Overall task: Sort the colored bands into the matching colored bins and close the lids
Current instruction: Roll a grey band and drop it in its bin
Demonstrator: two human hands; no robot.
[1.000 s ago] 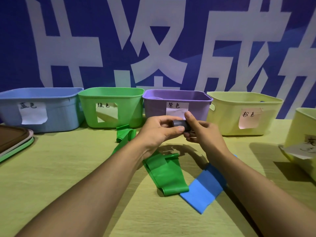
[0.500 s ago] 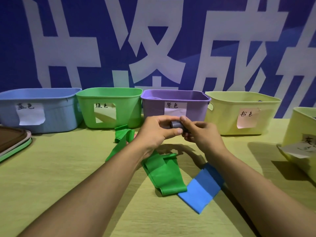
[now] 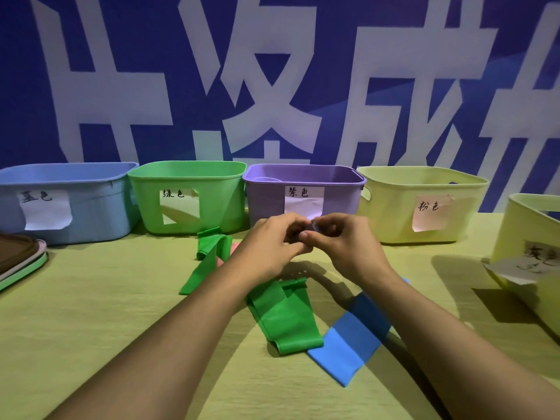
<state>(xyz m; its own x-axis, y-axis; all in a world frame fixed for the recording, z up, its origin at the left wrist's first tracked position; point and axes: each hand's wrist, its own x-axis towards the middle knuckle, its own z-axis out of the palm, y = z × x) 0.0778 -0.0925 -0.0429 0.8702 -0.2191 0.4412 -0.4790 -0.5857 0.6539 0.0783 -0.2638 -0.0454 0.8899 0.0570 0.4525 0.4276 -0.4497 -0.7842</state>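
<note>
Before purple bin: both hands together, pinching small dark band, mostly hidden by fingers.

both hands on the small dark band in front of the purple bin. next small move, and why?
Probably carry the dark band right, toward the far-right bin. Both the left hand and right hand pinch it, seemingly rolled up. It looks grey rather than blue, green or purple, and that bin's crumpled label may say grey, though it is hard to read.

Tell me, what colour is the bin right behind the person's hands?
Purple bin, seen in the head view, with a white paper label on its front.
</note>
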